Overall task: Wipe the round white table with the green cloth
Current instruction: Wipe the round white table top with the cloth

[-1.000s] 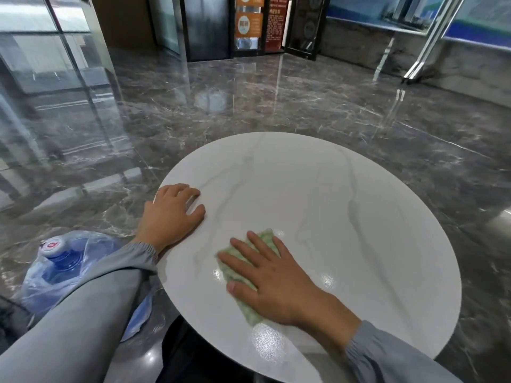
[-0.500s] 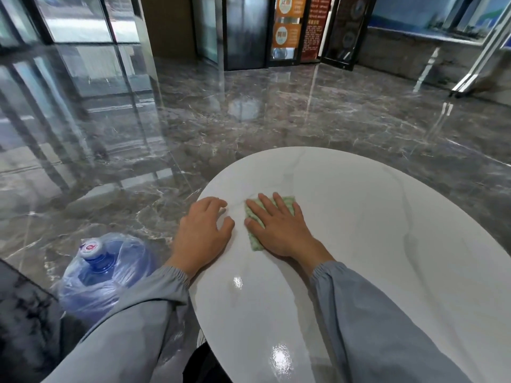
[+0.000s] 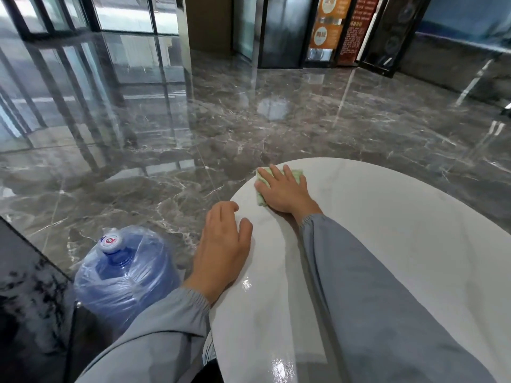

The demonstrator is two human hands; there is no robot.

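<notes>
At the far left rim of the desk, right grip presses flat-fingered on the green cloth; left grip rests released nearer.

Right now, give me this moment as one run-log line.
phase: wiping | right hand: pressing green cloth flat near table far-left rim | left hand: resting on table edge | floor: blue water jug

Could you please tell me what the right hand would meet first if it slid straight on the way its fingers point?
Nothing on the tabletop, it seems: the right hand, flat on the green cloth, points at the rim of the round white table just ahead; beyond lies only grey marble floor.
</notes>
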